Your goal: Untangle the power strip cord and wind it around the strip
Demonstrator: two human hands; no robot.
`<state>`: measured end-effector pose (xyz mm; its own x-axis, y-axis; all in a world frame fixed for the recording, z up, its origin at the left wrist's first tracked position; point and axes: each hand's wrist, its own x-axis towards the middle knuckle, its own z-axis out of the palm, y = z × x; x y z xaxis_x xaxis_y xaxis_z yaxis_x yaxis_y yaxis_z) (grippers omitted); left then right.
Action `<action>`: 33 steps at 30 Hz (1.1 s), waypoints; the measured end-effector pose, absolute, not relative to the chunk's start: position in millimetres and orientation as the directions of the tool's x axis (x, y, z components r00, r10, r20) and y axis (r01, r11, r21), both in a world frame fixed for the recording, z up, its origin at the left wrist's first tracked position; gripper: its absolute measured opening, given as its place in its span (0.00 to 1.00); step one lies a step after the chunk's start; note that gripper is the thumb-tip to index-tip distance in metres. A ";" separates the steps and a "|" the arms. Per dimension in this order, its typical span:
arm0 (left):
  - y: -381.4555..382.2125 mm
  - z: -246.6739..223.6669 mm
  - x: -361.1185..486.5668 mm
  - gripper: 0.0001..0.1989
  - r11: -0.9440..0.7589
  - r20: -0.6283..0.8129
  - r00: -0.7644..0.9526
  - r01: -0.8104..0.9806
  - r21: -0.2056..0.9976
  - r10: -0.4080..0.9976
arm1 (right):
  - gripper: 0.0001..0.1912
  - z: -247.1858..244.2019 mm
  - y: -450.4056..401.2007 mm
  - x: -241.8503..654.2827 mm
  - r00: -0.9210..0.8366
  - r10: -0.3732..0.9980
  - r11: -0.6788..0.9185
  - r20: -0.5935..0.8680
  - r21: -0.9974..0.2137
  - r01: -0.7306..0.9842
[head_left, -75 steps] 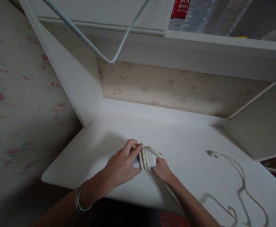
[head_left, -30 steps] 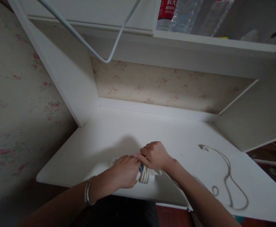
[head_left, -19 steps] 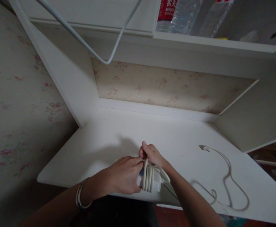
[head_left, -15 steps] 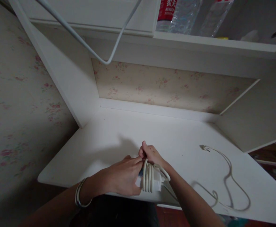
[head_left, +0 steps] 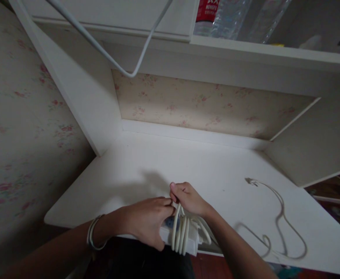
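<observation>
A white power strip [head_left: 192,241] with a blue part near its left end hangs at the desk's front edge. Several loops of cream cable [head_left: 182,234] are wrapped around it. My left hand [head_left: 148,221] grips the left end of the strip, thumb below and fingers above. Just above the strip, my right hand [head_left: 188,197] is closed on the cable and pulls a loop of it upward. More cable loops hang at the strip's right end, partly behind my right wrist.
A loose stretch of cable [head_left: 284,217] lies on the right of the white desk [head_left: 158,155]. Overhead, a bent white tube [head_left: 132,73] hangs before the cabinet. Plastic bottles [head_left: 207,15] stand on the upper shelf.
The strip with its wrapped cable has dropped slightly toward me. My left hand has shifted left and loosened somewhat, showing more of the blue part. My right hand has moved slightly down.
</observation>
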<state>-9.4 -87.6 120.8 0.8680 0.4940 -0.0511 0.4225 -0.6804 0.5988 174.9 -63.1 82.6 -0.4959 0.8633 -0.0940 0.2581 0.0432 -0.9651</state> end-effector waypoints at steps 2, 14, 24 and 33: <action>-90.7 122.1 -10.5 0.28 -0.681 -0.062 0.860 0.443 0.584 0.507 | 0.33 81.8 -61.2 172.6 -0.509 0.853 0.003 -0.113 -0.975 0.222; -81.3 137.6 -17.3 0.22 -0.765 -0.103 0.836 0.536 0.357 0.538 | 0.34 51.9 -34.4 180.1 -0.475 0.863 -0.158 -0.171 -0.985 0.066; -74.0 143.8 -16.0 0.16 -0.711 -0.083 0.797 0.576 0.404 0.599 | 0.34 55.4 -37.8 169.9 -0.502 0.839 -0.272 -0.210 -0.961 -0.052; -48.4 125.6 -27.7 0.28 -0.498 0.024 0.521 0.801 0.331 0.853 | 0.25 49.7 -51.9 184.5 -0.535 0.783 -0.106 -0.318 -0.915 0.389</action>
<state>-27.7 -48.4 125.6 0.5208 0.8534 0.0239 0.8014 -0.4984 0.3308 184.5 -51.9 49.7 -0.5349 0.7828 -0.3179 0.3894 -0.1056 -0.9150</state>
